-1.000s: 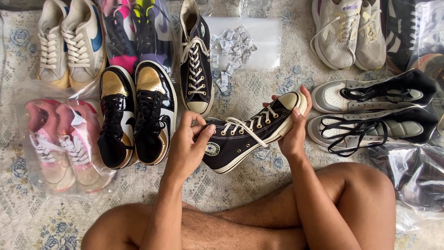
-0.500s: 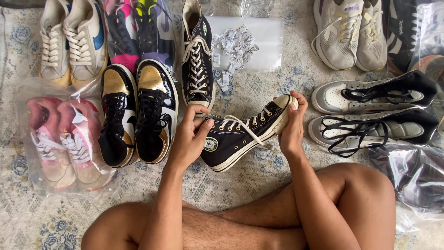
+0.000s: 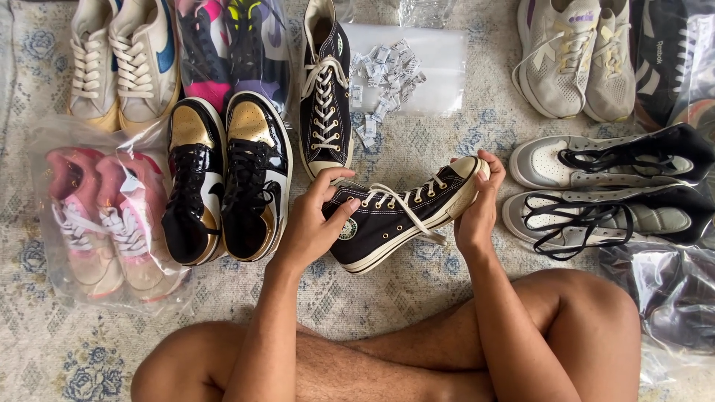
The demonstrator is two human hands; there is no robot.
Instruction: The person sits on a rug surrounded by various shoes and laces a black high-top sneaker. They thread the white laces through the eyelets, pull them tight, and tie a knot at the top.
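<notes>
A black high-top sneaker is being held on its side just above the patterned rug; its ankle end is being grasped by the left hand, fingers curled over the collar; its white toe cap is being gripped by the right hand; its matching sneaker is being left upright just behind, beside a black-and-gold pair.

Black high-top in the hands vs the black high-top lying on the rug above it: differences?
The held high-top is gripped by the left hand at the collar and the right hand at the toe; the other high-top lies untouched. Held one points right, the other points toward the person. Both are black with white laces and pale soles.
</notes>
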